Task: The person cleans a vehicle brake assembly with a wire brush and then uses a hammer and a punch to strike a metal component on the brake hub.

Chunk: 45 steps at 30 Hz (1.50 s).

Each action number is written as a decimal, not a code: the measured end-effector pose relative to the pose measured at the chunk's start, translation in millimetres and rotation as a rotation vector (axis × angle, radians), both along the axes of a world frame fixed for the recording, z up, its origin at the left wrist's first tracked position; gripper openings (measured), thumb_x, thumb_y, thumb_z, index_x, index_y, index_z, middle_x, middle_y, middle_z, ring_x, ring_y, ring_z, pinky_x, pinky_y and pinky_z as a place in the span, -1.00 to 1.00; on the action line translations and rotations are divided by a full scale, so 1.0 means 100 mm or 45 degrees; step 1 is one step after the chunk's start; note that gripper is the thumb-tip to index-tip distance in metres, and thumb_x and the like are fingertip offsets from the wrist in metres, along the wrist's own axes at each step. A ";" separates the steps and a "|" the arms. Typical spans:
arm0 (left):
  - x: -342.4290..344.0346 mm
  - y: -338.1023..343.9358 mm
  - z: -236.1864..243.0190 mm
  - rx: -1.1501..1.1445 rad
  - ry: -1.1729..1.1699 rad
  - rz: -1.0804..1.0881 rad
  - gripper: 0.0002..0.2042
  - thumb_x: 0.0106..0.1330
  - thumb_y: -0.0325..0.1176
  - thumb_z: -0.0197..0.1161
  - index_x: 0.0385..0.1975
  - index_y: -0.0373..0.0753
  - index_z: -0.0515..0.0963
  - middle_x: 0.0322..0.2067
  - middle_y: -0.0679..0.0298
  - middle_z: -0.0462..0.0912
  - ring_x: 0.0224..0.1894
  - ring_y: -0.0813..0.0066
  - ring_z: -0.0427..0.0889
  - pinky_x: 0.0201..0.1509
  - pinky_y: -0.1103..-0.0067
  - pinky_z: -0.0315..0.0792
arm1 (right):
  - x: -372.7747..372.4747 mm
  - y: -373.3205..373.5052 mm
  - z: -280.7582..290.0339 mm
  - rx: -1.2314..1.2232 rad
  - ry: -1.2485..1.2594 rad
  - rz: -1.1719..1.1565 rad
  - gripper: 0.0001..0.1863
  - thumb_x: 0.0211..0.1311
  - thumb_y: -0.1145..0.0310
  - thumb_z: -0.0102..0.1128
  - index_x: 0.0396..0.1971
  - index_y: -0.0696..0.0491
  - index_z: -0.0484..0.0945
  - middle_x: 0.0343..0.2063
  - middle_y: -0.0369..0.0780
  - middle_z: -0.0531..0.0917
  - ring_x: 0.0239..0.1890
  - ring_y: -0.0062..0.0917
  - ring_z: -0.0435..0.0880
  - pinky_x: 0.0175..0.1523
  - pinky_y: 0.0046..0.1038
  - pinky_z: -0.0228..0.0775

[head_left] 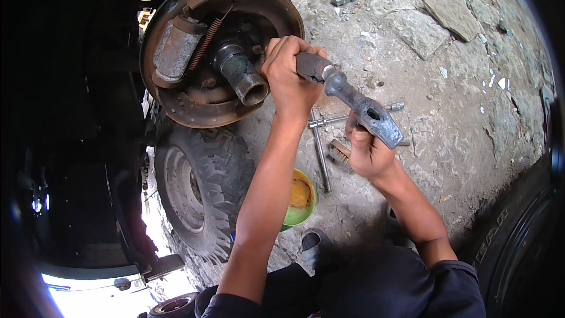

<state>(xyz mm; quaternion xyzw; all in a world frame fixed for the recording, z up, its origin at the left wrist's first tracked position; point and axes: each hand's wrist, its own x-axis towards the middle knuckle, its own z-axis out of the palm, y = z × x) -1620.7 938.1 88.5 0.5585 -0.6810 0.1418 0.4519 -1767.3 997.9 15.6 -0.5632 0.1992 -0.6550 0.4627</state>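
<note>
My left hand (291,73) is closed around a dark brown piece with a bright worn end (312,68), just right of the hub spindle; its full shape is hidden by my fingers. My right hand (371,150) grips a hammer (360,106). The hammer's grey steel head, with a hole through it, points up-left, and its round end overlaps or meets the brown piece. Left of my hands, a threaded hollow spindle (241,76) juts from a rusty brake backing plate (220,115). A coil spring (206,44) and a curved brake shoe (179,50) are mounted on the plate.
Below my hands, a sliding-bar wrench (321,156) and a wire brush (339,151) lie on the dirt ground. A green bowl (300,218) with brownish contents sits beside a chunky-treaded wheel (203,188). Stone slabs (450,15) are at upper right; another tyre (512,235) stands at lower right.
</note>
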 end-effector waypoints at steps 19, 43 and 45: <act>-0.05 0.04 -0.09 -0.086 0.051 -0.042 -0.76 -0.19 -0.64 0.35 -0.68 -0.26 0.36 -0.63 0.26 0.49 -0.49 0.26 0.42 -0.37 0.44 0.33 | -0.16 0.07 -0.24 -0.055 0.018 0.140 -0.67 0.32 0.17 0.18 -0.47 0.14 0.46 -0.60 -0.19 0.51 -0.66 -0.47 0.50 -0.56 -0.54 0.27; -0.01 0.01 -0.11 -0.115 -0.051 -0.092 -0.78 -0.15 -0.61 0.34 -0.72 -0.28 0.37 -0.67 0.25 0.46 -0.54 0.37 0.42 -0.45 0.52 0.33 | 0.03 0.15 -0.40 0.002 -0.169 0.010 -0.76 0.36 0.32 0.09 -0.44 0.18 0.50 -0.56 -0.22 0.51 -0.62 -0.56 0.47 -0.53 -0.52 0.32; 0.01 0.01 -0.12 -0.098 -0.064 -0.082 -0.77 -0.18 -0.63 0.35 -0.70 -0.25 0.37 -0.65 0.26 0.47 -0.52 0.30 0.43 -0.42 0.47 0.35 | 0.04 0.08 -0.25 -0.022 -0.080 0.014 -0.73 0.36 0.29 0.12 -0.45 0.19 0.50 -0.59 -0.23 0.49 -0.65 -0.58 0.45 -0.54 -0.54 0.30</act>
